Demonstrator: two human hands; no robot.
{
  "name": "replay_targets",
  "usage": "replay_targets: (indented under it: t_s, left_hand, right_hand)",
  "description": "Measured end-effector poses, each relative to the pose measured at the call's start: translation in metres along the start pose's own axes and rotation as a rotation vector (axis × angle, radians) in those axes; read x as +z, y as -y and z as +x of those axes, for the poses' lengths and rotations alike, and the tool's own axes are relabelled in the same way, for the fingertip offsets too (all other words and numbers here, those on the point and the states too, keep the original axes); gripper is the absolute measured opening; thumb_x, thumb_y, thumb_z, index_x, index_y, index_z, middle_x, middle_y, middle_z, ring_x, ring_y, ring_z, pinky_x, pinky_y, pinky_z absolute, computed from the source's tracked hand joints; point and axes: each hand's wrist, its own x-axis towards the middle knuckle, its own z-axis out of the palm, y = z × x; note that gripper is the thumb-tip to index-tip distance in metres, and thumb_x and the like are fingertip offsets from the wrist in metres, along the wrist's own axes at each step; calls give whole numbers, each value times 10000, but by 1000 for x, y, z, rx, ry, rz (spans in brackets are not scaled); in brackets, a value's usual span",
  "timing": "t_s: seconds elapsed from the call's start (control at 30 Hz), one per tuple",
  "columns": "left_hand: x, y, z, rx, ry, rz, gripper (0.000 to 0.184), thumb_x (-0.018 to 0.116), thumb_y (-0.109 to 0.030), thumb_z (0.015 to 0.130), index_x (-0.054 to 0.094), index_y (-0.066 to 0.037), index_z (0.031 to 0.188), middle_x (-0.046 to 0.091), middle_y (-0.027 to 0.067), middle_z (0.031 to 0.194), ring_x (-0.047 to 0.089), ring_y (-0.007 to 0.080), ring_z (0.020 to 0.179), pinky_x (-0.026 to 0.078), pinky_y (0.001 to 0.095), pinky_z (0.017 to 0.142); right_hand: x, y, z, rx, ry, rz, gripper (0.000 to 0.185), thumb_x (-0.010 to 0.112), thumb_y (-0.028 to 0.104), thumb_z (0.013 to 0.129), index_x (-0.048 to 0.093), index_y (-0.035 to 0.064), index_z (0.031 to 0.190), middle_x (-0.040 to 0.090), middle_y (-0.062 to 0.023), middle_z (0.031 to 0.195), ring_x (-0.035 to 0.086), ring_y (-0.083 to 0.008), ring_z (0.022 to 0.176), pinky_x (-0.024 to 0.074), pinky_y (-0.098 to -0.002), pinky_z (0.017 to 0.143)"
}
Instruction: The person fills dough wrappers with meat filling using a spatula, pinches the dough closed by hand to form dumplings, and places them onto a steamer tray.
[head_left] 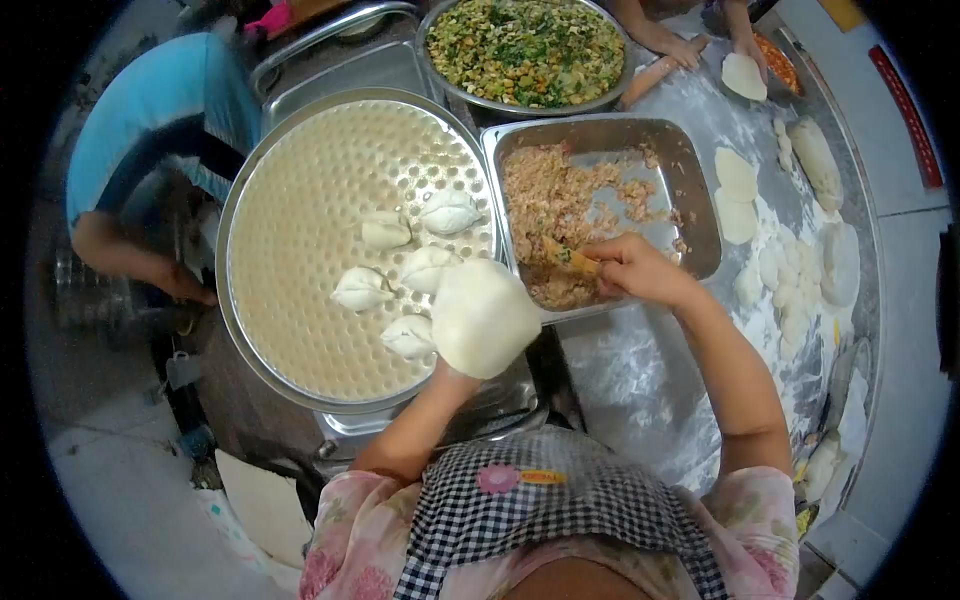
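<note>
A round, flat dough wrapper (486, 318) lies over my left hand (453, 377), which is mostly hidden under it beside the steamer tray's right edge. My right hand (632, 270) is closed around a yellowish flat spreader (570, 258). The spreader's tip is down in the minced filling (545, 195), which fills mainly the left part of a rectangular metal pan (708, 215). Several shaped dumplings (362, 289) rest on the perforated round steamer tray (300, 220), in its right half.
A bowl of chopped vegetable filling (525, 50) stands behind the pan. At the floured table (640, 380), another person's hands (683, 52) handle a rolling pin (650, 82) and a wrapper (744, 76). Wrappers (737, 195) and dough pieces (790, 280) lie right. Someone in blue (160, 95) bends at left.
</note>
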Motion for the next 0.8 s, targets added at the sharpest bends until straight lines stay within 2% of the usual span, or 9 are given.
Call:
replay_targets:
  t_s: [0.1,0.2,0.23,0.33,0.4,0.47,0.5,0.57,0.8]
  left_hand:
    - [1,10,16,30,-250,-32,130,605,-116,538,499,-113,463,475,78,510,479,284,497,346,425,470]
    - [-10,15,42,108,-281,-84,134,614,-133,561,512,-111,476,467,73,495,490,287,502,366,420,479]
    - [-12,15,49,152,-289,-162,83,638,-123,575,559,-102,562,518,86,581,510,290,557,393,418,509]
    - [-28,-5,68,-158,-458,-652,138,681,-100,573,602,-92,686,544,102,692,529,300,654,426,391,564]
    - [-12,-4,56,-278,-315,-1234,401,722,-19,640,587,-67,1014,596,96,940,585,241,883,488,332,741]
    - [-13,-11,49,-475,-265,-1937,498,727,6,680,540,-59,1137,599,86,1040,586,204,981,492,313,826]
    - [-4,-3,45,-399,-162,-1687,600,724,1,722,448,-60,1251,563,81,1160,552,173,1061,476,319,899]
    - [12,6,36,-444,-233,-1812,572,728,-23,723,469,-57,1232,575,84,1141,565,178,1045,478,307,888]
    - [-34,54,26,-172,2,-370,343,686,-19,713,550,-28,1028,608,99,975,600,192,873,485,305,768]
  right_hand:
    - [-4,3,-12,18,-45,148,413,450,33,834,526,-35,1234,588,-54,681,466,-66,533,384,-206,474]
    - [0,16,-32,-4,-75,313,399,469,51,867,512,-8,1259,588,-31,698,464,-46,538,376,-188,479]
    - [3,22,-41,-13,-77,371,392,475,57,878,509,2,1265,589,-20,706,467,-40,542,378,-184,484]
    - [24,34,-58,-76,-154,424,421,498,29,866,496,30,1287,600,-73,782,501,-110,579,411,-227,512]
    - [40,32,-59,-376,-431,-146,445,519,29,843,519,117,1279,613,-85,848,556,-189,667,455,-290,572]
    - [52,34,-62,-485,-579,-524,481,530,20,814,533,174,1269,612,-101,877,584,-260,739,483,-348,625]
    - [57,38,-66,-449,-596,-613,500,531,10,795,536,188,1263,604,-110,874,583,-293,766,488,-374,647]
    - [58,43,-74,-399,-568,-744,525,526,-2,767,538,196,1254,590,-122,855,586,-323,794,494,-404,674]
    - [20,25,-56,-233,-445,-662,410,529,-3,767,590,94,1160,609,-207,836,598,-367,781,467,-430,704]
